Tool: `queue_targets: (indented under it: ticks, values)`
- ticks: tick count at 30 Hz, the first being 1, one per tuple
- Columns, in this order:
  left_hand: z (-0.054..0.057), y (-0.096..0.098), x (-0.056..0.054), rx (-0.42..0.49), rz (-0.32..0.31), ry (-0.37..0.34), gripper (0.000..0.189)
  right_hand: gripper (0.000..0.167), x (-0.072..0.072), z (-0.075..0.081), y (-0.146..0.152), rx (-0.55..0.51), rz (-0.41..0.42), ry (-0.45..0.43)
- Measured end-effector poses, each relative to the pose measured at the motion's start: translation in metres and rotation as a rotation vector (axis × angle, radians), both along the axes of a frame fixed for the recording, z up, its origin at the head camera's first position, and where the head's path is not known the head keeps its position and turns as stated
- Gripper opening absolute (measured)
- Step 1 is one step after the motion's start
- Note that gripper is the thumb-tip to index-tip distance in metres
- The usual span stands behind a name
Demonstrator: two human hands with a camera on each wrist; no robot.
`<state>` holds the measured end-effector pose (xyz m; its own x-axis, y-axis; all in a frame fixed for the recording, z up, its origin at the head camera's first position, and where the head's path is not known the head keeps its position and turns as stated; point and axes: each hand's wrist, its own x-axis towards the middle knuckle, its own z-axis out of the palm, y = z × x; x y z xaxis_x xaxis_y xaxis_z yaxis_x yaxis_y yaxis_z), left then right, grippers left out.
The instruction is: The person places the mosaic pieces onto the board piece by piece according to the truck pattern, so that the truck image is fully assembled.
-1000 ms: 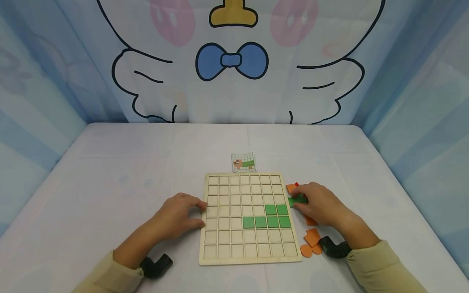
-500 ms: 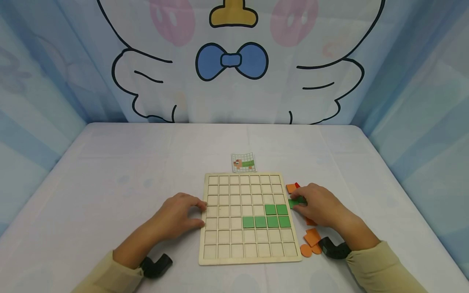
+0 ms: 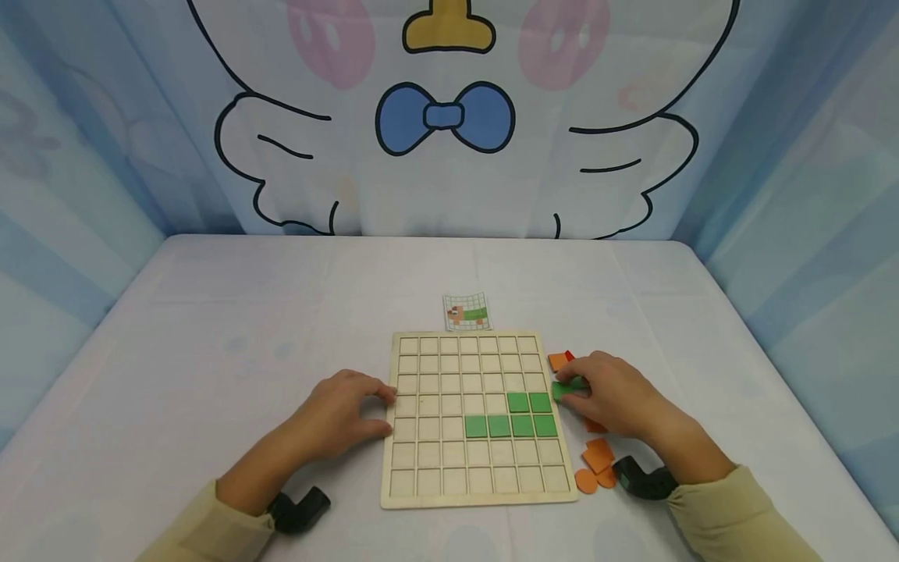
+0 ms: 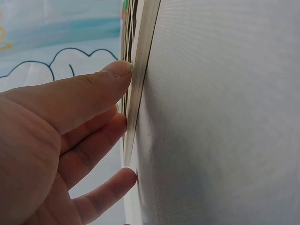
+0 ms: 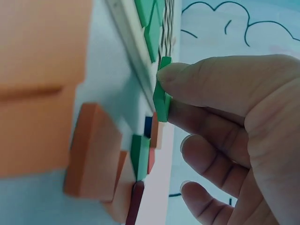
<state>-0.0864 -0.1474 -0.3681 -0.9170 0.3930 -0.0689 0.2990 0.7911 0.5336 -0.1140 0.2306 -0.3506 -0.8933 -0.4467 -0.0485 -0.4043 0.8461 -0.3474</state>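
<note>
A wooden grid board (image 3: 480,504) lies flat on the white table, with two rows of green square tiles (image 3: 499,426) set in its cells toward the right. My left hand (image 3: 342,414) rests against the board's left edge, thumb and fingertips touching the rim with fingers relaxed. Beyond the right edge, my right hand (image 3: 614,390) pinches a green tile (image 5: 161,107) between thumb and index finger, holding it tilted up beside the rim. The other right fingers curl loosely under it. Another green tile (image 5: 139,157) sits among the loose pieces below that hand.
A small picture card (image 3: 467,312) with an orange and green figure touches the board's far edge. Loose orange square tiles (image 3: 598,455) and a round orange piece (image 3: 586,481) lie right of the board. An orange tile (image 3: 558,361) and a red piece (image 3: 570,356) lie farther back.
The green tile at my right fingertips has shifted and tilted slightly in the pinch. The right hand has barely moved; the left hand and the board stay put.
</note>
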Motion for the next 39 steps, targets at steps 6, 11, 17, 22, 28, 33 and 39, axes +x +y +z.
queue_targets:
  ticks: [6,11,17,22,28,33,39]
  values:
    - [-0.001,0.000,0.000,0.002,0.001,-0.003,0.024,0.018,0.001,0.005,-0.008,-0.016,0.032,0.018]
    - [0.000,0.000,0.000,-0.001,0.001,-0.003,0.023,0.015,0.000,0.005,-0.013,-0.029,0.074,0.041]
    - [0.000,0.000,0.000,-0.003,0.000,-0.004,0.023,0.017,-0.002,0.004,-0.022,-0.044,0.137,0.087]
    - [-0.001,0.000,-0.001,-0.001,-0.002,-0.005,0.023,0.016,-0.004,0.002,-0.031,-0.042,0.156,0.097]
    - [-0.001,0.001,-0.001,-0.005,0.007,-0.002,0.023,0.015,-0.006,0.000,-0.039,-0.037,0.180,0.103]
    - [0.000,0.001,-0.001,-0.002,0.001,0.002,0.023,0.015,-0.007,-0.002,-0.044,-0.035,0.213,0.086]
    - [-0.002,0.001,-0.002,-0.003,0.012,-0.003,0.023,0.016,-0.008,-0.004,-0.050,-0.038,0.255,0.080]
